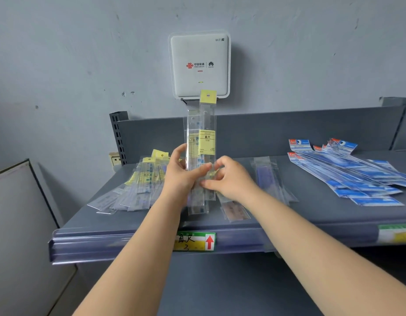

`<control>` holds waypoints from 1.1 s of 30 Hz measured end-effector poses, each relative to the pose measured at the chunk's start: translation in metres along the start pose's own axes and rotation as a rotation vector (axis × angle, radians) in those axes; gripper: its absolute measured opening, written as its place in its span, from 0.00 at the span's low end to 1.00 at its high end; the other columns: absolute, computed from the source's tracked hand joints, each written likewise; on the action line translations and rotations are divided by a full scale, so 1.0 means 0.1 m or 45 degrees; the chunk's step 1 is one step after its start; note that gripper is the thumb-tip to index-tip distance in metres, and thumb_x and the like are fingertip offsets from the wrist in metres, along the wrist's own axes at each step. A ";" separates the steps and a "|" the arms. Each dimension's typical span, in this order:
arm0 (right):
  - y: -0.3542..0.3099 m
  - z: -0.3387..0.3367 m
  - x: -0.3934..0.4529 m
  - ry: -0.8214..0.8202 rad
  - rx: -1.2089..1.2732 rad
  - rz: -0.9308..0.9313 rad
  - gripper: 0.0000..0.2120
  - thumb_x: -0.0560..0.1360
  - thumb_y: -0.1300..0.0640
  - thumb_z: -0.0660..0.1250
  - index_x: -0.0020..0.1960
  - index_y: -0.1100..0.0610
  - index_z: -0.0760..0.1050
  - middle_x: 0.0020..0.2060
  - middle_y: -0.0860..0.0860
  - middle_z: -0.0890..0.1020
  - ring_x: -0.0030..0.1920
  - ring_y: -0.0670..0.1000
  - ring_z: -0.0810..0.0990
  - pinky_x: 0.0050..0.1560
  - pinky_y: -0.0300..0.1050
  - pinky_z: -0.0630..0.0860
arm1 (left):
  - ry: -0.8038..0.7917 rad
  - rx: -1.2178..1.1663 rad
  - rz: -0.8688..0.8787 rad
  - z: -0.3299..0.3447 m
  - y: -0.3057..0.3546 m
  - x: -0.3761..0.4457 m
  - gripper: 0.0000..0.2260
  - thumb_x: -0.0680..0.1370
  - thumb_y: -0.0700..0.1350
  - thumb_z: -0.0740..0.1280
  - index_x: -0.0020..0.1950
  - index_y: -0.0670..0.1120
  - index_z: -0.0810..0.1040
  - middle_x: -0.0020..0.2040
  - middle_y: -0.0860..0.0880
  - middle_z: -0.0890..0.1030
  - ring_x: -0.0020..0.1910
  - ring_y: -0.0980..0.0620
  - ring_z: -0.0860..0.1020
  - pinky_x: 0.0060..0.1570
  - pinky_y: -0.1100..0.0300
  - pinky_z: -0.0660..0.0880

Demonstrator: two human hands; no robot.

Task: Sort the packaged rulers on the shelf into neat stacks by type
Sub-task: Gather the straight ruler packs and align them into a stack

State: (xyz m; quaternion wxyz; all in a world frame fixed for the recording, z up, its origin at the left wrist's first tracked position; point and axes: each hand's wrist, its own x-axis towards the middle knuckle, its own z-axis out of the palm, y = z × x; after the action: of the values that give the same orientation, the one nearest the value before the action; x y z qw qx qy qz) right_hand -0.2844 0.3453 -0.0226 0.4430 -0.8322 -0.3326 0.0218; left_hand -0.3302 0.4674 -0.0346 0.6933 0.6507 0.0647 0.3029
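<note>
Upright above the grey shelf (266, 215) stand a few clear packaged rulers with yellow labels (205, 137). My left hand (181, 169) grips them from the left side at mid-height. My right hand (229, 176) pinches their lower part from the right. A loose fan of yellow-labelled rulers (138, 181) lies on the shelf to the left. Several blue-labelled rulers (348, 172) lie spread at the right. Clear packs with purple rulers (269, 176) lie right of my hands, and another pack (235, 209) lies below my right wrist.
A white router (199, 65) hangs on the wall behind the held rulers. The shelf's front rail carries a green and yellow price tag (195, 241) and a second tag (396, 233) at the right. A grey cabinet (19, 224) stands at the left.
</note>
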 end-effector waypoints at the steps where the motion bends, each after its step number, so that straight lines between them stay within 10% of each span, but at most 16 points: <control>1: 0.00 0.01 0.01 0.022 0.052 0.004 0.18 0.68 0.51 0.74 0.50 0.53 0.68 0.44 0.55 0.82 0.43 0.53 0.81 0.43 0.48 0.76 | -0.014 0.008 -0.008 0.00 0.00 -0.01 0.27 0.70 0.37 0.74 0.64 0.53 0.69 0.52 0.44 0.82 0.50 0.42 0.82 0.47 0.45 0.79; 13: 0.20 -0.26 0.05 -0.037 -0.478 0.138 0.36 0.65 0.42 0.74 0.67 0.55 0.65 0.55 0.52 0.77 0.56 0.52 0.76 0.50 0.44 0.72 | 0.122 -0.085 -0.022 -0.05 0.01 0.01 0.25 0.73 0.33 0.70 0.64 0.52 0.68 0.49 0.46 0.81 0.39 0.52 0.82 0.33 0.58 0.79; 22: 0.05 -0.06 0.10 0.062 0.071 -0.080 0.09 0.71 0.55 0.72 0.40 0.54 0.71 0.30 0.54 0.81 0.34 0.49 0.78 0.44 0.45 0.74 | -0.013 0.001 -0.010 -0.02 0.00 0.03 0.22 0.74 0.37 0.70 0.64 0.54 0.70 0.48 0.47 0.83 0.49 0.43 0.81 0.49 0.44 0.79; 28: 0.32 -0.49 0.08 0.222 0.325 -0.014 0.03 0.75 0.63 0.65 0.43 0.58 0.75 0.31 0.50 0.79 0.33 0.47 0.76 0.45 0.44 0.72 | -0.033 -0.060 -0.030 -0.04 0.01 0.00 0.25 0.73 0.30 0.67 0.64 0.53 0.70 0.46 0.47 0.83 0.41 0.49 0.82 0.36 0.52 0.80; 33: 0.69 -0.83 0.04 0.152 -0.570 0.341 0.18 0.70 0.56 0.71 0.57 0.62 0.75 0.51 0.58 0.81 0.53 0.57 0.78 0.54 0.47 0.74 | -0.021 -0.043 -0.031 -0.03 0.00 0.01 0.27 0.72 0.32 0.70 0.66 0.51 0.69 0.48 0.47 0.83 0.43 0.49 0.83 0.39 0.54 0.79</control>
State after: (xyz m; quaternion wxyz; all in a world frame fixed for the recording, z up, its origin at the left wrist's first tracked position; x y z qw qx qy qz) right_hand -0.2164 0.2612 -0.0234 0.2598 -0.9459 -0.1894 -0.0429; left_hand -0.3308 0.4707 -0.0344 0.7082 0.6406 0.0620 0.2901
